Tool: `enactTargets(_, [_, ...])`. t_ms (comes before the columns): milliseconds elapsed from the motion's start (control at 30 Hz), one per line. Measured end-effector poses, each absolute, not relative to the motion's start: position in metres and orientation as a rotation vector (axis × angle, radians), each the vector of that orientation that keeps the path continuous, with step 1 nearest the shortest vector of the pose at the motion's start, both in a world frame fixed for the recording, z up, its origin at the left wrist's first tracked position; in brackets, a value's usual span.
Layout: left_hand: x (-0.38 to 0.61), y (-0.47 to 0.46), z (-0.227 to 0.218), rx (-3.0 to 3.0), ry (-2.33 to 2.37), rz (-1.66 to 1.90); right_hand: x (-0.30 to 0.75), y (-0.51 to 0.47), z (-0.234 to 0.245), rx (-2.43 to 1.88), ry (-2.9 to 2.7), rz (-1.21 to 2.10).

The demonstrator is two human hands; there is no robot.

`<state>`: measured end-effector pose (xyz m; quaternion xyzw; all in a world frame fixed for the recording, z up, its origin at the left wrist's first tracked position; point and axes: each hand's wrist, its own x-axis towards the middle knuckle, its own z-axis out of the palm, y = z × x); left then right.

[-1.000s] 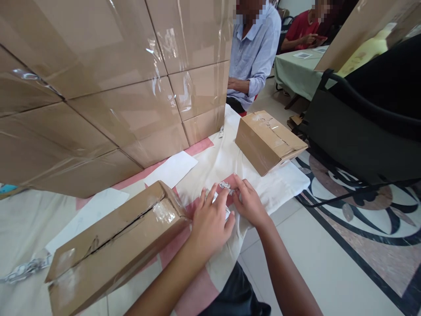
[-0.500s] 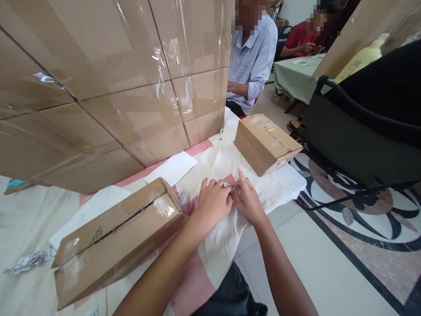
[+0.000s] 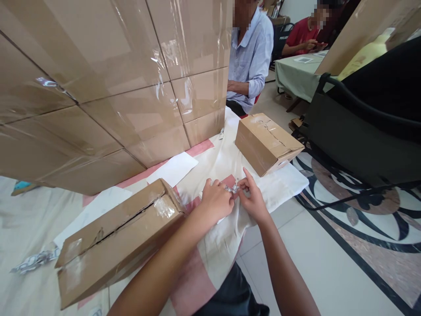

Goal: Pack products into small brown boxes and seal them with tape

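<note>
My left hand (image 3: 215,202) and my right hand (image 3: 254,199) meet over the cloth-covered table (image 3: 223,245), both pinching a small crinkled silver foil strip (image 3: 232,189) between their fingertips. The left hand's fingers are curled; the right hand's index finger sticks up while thumb and other fingers grip the strip. A long cardboard box (image 3: 115,237) with a slit along its taped top lies just left of my left hand. A smaller taped cardboard box (image 3: 265,142) sits beyond my right hand.
A wall of stacked, taped cartons (image 3: 108,83) fills the left and back. White paper sheets (image 3: 173,169) lie on the cloth. Another foil strip (image 3: 33,261) lies far left. A seated person in a blue shirt (image 3: 250,57) is behind; a black bag (image 3: 368,118) stands right.
My left hand has gone from flat on the cloth to curled, and both hands have come together pinching the foil strip, lifted slightly off the cloth.
</note>
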<state>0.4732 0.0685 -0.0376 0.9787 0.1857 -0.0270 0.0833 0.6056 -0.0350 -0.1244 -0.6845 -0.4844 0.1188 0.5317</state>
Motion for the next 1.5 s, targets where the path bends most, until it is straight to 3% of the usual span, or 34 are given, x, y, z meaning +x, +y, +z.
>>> enactTargets(300, [0.469, 0.068, -0.023, 2.814, 0.636, 0.13, 0.608, -0.035, -0.119, -1.511, -0.992, 0.315])
enactTargets(500, [0.361, 0.055, 0.017, 2.882, 1.012, 0.687, 0.612, -0.038, -0.119, -1.446, -0.928, 0.395])
enactTargets(633, [0.272, 0.081, 0.005, 3.027, 1.359, 0.376, 0.605, -0.039, -0.109, -1.373, -0.965, 0.441])
enactTargets(800, [0.21, 0.114, -0.006, 3.091, 1.06, 0.057, 0.544, -0.026, -0.068, -1.254, -1.04, 0.468])
enactTargets(933, [0.199, 0.12, 0.001, 3.115, 0.944, 0.028, 0.486, 0.004, -0.053, -1.043, -1.183, 0.796])
enactTargets(1067, [0.201, 0.117, 0.006, 3.146, 0.937, 0.026, 0.462, 0.029, -0.072, -1.004, -1.195, 1.023])
enactTargets(1500, [0.204, 0.115, 0.006, 3.15, 0.923, 0.052, 0.457, 0.03, -0.089, -1.137, -1.408, 0.887])
